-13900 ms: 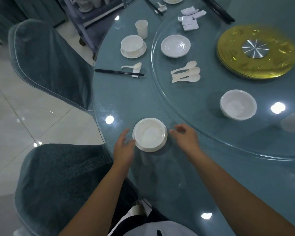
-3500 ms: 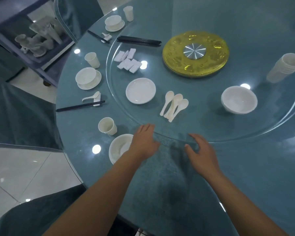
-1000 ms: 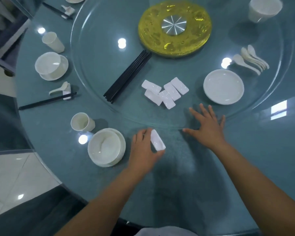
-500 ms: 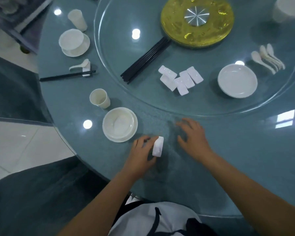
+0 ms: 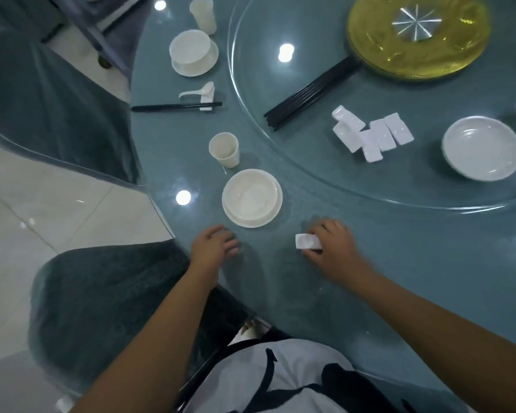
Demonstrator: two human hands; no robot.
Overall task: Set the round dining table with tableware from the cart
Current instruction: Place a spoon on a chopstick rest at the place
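Your right hand is pinching the white chopstick rest, fingers curled round it on the table | your left hand is holding nothing, fingers loosely curled near the table edge | the bowl on its saucer is lying just beyond both hands' fingertips.

I see two chairs draped in dark teal fabric covers, one at upper left and one nearer me, on a pale glossy tiled floor catching bright light spots.
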